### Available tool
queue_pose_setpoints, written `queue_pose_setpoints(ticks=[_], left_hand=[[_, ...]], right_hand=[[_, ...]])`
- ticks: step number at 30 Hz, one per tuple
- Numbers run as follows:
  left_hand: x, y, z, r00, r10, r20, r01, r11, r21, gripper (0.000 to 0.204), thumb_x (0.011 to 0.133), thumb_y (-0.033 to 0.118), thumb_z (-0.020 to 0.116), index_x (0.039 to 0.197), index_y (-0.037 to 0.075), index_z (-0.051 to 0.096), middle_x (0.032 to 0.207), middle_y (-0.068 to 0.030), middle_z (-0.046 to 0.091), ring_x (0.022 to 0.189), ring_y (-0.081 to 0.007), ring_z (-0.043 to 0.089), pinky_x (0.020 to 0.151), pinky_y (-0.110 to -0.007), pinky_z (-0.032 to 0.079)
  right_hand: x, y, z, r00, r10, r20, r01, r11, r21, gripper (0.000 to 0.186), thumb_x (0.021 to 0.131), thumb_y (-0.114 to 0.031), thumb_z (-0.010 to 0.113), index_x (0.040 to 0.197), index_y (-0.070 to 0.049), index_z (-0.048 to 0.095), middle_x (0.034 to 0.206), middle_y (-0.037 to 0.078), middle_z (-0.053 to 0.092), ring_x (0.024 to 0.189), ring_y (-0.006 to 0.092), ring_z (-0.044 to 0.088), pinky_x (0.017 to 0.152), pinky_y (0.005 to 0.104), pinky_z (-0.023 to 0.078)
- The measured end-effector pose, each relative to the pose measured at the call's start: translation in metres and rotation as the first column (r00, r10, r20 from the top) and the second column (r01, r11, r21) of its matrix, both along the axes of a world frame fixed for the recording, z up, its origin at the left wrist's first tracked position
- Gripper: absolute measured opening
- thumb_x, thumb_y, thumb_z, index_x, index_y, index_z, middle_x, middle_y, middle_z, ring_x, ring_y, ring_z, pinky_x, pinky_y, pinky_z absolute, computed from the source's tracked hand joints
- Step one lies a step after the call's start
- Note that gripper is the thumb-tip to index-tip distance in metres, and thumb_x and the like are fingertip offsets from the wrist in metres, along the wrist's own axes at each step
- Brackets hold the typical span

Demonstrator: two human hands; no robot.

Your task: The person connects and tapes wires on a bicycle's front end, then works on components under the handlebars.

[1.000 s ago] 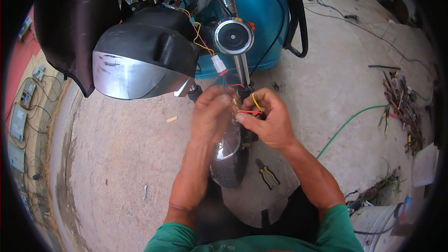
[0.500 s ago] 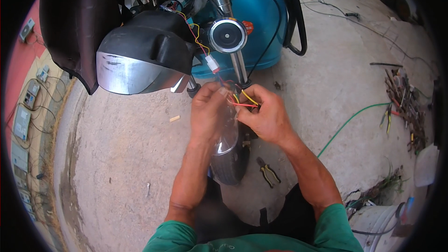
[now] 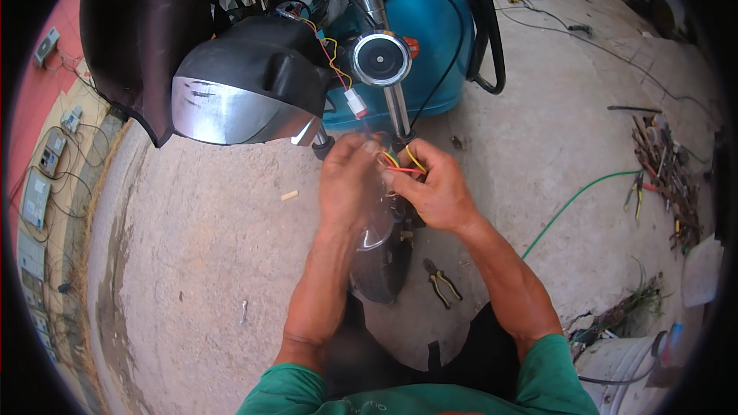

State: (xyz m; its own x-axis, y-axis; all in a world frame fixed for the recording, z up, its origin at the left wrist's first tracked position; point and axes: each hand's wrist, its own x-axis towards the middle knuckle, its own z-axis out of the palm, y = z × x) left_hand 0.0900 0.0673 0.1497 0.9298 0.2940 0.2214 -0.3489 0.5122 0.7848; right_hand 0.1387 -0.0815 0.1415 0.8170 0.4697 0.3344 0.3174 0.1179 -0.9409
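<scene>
My left hand (image 3: 347, 177) pinches thin coloured wires (image 3: 392, 160) below a white plug connector (image 3: 355, 104). My right hand (image 3: 427, 188), just right of it, has thumb and fingers closed on red and yellow wires. The harness runs up beside a black housing with a silver front (image 3: 238, 107) to the wiring on a teal vehicle (image 3: 438, 77). A round chrome-rimmed horn or speaker (image 3: 380, 57) sits above my hands on a chrome fork tube. The front wheel (image 3: 380, 269) is below them, partly hidden by my left hand and forearm.
Pliers (image 3: 442, 284) lie right of the wheel and a small wrench (image 3: 244, 311) lies to the left. At the right are a tool pile (image 3: 661, 177), a green hose (image 3: 576, 196) and a white bucket (image 3: 611, 369). Electrical boxes with cables (image 3: 34, 196) line the left.
Both hands have moved slightly upward with the wires over the last second, the right thumb rising a little. Both still grip the wires.
</scene>
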Motion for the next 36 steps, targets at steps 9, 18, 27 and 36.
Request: queue_pose_setpoints(ticks=[9,18,27,36], left_hand=[[0.000,-0.008,0.000,1.000,0.013,0.015,-0.012,0.997,-0.080,0.009,0.097,0.004,0.059,0.104,0.000,0.064,0.101,-0.0089,0.067,0.091,-0.0166,0.064,0.084,-0.030,0.053],[-0.004,-0.007,-0.001,0.997,0.029,0.071,-0.021,0.995,-0.102,0.010,0.098,0.005,0.058,0.105,-0.001,0.063,0.094,-0.0107,0.066,0.080,-0.0146,0.060,0.077,-0.028,0.052],[-0.004,-0.008,0.005,1.000,0.014,0.004,-0.014,1.000,-0.025,0.010,0.098,0.009,0.062,0.104,0.001,0.064,0.092,-0.0083,0.067,0.079,-0.0139,0.061,0.074,-0.027,0.051],[-0.008,0.002,-0.003,0.981,0.047,-0.190,-0.009,0.981,0.195,0.005,0.096,0.006,0.064,0.096,0.002,0.065,0.091,-0.0080,0.069,0.078,-0.0139,0.065,0.075,-0.027,0.054]], right_hand=[[0.005,-0.003,0.001,0.963,0.229,-0.144,-0.204,0.964,0.173,0.027,0.089,-0.021,0.075,0.082,-0.004,0.056,0.075,-0.004,0.053,0.071,0.0043,0.046,0.059,0.0247,0.038],[0.001,-0.004,0.002,0.942,0.238,-0.237,-0.200,0.964,0.174,0.020,0.094,-0.019,0.070,0.087,-0.004,0.059,0.075,-0.004,0.055,0.067,0.0025,0.045,0.056,0.0229,0.037],[-0.001,-0.004,0.001,0.844,0.350,-0.406,-0.218,0.916,0.336,0.015,0.094,-0.017,0.070,0.097,-0.004,0.061,0.083,-0.003,0.060,0.066,0.0021,0.048,0.057,0.0205,0.039],[0.003,-0.003,-0.006,0.924,0.244,-0.296,-0.167,0.951,0.261,0.013,0.093,-0.013,0.071,0.093,-0.003,0.063,0.087,-0.003,0.061,0.082,0.0032,0.054,0.072,0.0213,0.045]])
